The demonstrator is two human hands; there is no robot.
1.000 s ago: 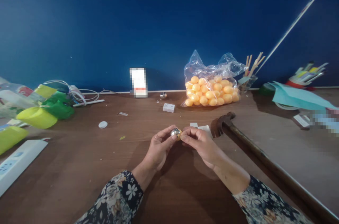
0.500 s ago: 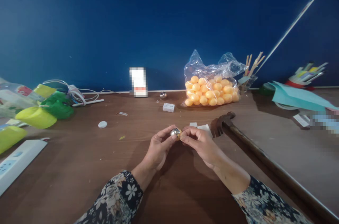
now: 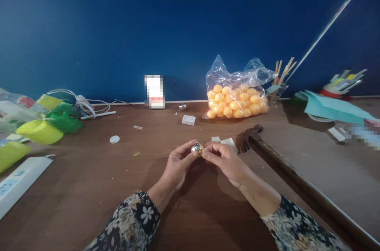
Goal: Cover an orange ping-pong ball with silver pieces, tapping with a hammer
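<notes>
In the middle, above the table, a small shiny silver ball-like piece (image 3: 196,148) sits between the thumb and fingers of my left hand (image 3: 180,163). A yellowish edge shows along its right side. My right hand (image 3: 223,160) is closed in a pinch against that edge; its fingertips hide what exactly they grip. Both hands meet at the piece, with patterned sleeves behind them. Just beyond my right hand lie a white card-like piece (image 3: 230,145) and a smaller white piece (image 3: 216,139), partly covered by the hand.
A hammer (image 3: 285,164) lies along the right. Behind stand a clear bag of orange balls (image 3: 234,102), a small white box (image 3: 189,120) and another silver piece (image 3: 182,106). A power strip (image 3: 25,181), white disc (image 3: 114,139) and green plastic (image 3: 67,118) lie left.
Almost nothing differs. Both hands stay closed at the silver piece in the same place; the view has shifted very slightly.
</notes>
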